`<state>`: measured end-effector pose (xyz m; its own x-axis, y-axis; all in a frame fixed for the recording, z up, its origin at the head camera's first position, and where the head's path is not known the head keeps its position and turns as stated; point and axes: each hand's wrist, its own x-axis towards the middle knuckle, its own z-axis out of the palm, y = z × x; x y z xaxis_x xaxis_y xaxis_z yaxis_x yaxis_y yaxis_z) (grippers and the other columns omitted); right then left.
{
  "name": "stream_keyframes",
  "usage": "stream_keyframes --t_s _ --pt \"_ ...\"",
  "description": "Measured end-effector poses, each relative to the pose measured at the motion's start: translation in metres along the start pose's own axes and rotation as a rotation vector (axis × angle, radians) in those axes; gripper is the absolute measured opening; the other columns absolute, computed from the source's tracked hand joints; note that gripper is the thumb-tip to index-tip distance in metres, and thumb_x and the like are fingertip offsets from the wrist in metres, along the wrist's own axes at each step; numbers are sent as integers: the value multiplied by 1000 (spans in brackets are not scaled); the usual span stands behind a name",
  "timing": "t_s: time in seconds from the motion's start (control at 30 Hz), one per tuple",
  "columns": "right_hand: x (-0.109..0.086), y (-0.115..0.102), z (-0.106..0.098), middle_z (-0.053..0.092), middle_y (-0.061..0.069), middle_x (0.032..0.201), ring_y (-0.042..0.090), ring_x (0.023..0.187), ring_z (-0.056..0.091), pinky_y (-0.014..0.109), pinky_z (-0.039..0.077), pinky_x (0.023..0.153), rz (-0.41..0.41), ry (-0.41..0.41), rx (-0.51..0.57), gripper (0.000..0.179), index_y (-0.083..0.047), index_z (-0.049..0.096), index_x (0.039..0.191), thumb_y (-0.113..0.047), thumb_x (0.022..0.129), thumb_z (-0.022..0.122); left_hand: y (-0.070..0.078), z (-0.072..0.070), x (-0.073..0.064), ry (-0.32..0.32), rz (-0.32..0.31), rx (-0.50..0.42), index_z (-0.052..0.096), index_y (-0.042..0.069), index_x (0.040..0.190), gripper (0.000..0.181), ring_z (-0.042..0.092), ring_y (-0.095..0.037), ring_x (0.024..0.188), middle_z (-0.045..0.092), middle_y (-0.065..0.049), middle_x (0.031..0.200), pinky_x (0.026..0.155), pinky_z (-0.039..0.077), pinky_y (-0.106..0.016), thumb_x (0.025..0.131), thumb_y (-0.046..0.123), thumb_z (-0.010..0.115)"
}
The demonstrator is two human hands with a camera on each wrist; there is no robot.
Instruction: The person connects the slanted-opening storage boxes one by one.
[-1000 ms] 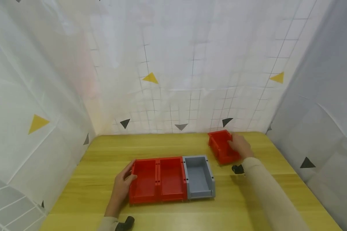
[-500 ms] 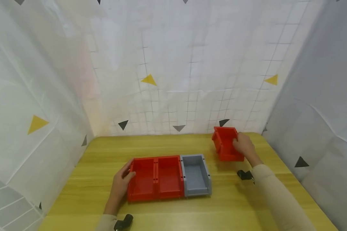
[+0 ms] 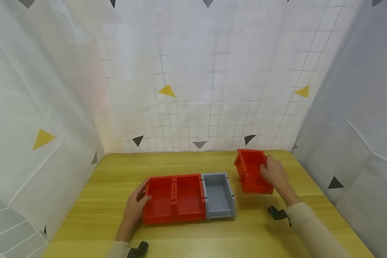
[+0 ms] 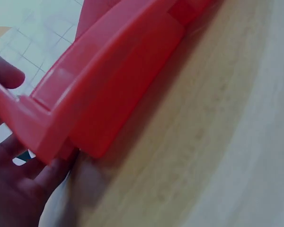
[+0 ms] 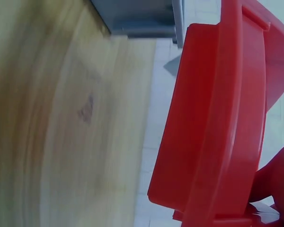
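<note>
Two red storage bins stand side by side on the table, the left bin [image 3: 160, 197] and the middle bin [image 3: 189, 195], with a grey bin [image 3: 218, 193] against their right side. My left hand [image 3: 136, 204] grips the left bin's outer wall, its thumb over the rim; the left wrist view has fingers below that red edge. Right of the grey bin, my right hand [image 3: 274, 172] holds a third red bin [image 3: 253, 170] by its right wall, thumb inside. That bin is raised off the wood and tilted in the right wrist view, a gap away from the grey bin.
The light wooden table [image 3: 193, 238] extends in front of the bins and to both sides. White sheeting [image 3: 193, 71] with grid lines and coloured triangles encloses the back and sides. A black wrist camera [image 3: 276, 213] sits at the right sleeve, another camera [image 3: 138, 249] at the left.
My right hand has lifted the third red bin from the table and turned it straighter, then brought it slightly nearer to me. My left hand stays at the left bin.
</note>
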<state>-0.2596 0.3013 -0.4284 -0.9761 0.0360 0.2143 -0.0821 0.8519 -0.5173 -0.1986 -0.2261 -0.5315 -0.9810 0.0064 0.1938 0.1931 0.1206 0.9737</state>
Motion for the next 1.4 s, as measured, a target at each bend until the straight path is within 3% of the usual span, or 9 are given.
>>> stream_keyframes --t_s 0.2,0.43,0.6,0.73,0.87,1.07,1.4 --pt "-14 -9 0 58 21 82 31 64 55 42 51 54 -20 -38 -2 20 10 50 105 -6 95 52 -3 4 1 27 2 41 53 28 155 57 55 -33 132 50 -4 155 92 54 -33 104 2 57" --pt "-22 -19 3 57 19 78 30 63 55 43 49 52 -40 -51 -35 18 9 49 103 -6 94 53 5 3 2 44 -3 86 52 27 155 55 54 -34 133 49 -5 156 94 53 -33 105 4 56" --pt "-27 -20 9 57 17 78 28 62 54 40 49 52 -47 -54 -30 19 11 50 103 -5 93 54 32 5 -4 18 -39 93 48 17 158 55 51 -40 136 45 -12 159 99 51 -43 105 3 55" --pt "-30 -19 12 56 16 79 28 64 53 39 49 53 -45 -64 -27 18 10 51 103 -4 92 54 49 7 -9 13 -48 117 47 10 158 54 51 -42 135 44 -15 159 98 51 -38 105 0 55" --pt "-31 -19 16 55 15 78 28 65 53 39 48 54 -45 -72 -30 16 9 51 101 -4 91 54 41 6 -6 16 -64 106 46 12 158 55 50 -40 136 43 -12 160 98 50 -33 105 0 55" --pt "-32 -19 20 56 16 80 28 66 53 40 49 55 -31 -94 -31 18 9 51 104 -4 92 54 11 4 0 29 -48 115 48 23 159 56 47 -34 139 42 -5 161 103 47 -35 106 5 55" --pt "-34 -19 23 55 15 80 27 65 53 38 49 54 -22 -106 -25 17 9 51 103 -4 93 54 4 4 1 38 -39 102 50 30 157 56 49 -30 138 44 1 160 103 48 -43 106 8 56"
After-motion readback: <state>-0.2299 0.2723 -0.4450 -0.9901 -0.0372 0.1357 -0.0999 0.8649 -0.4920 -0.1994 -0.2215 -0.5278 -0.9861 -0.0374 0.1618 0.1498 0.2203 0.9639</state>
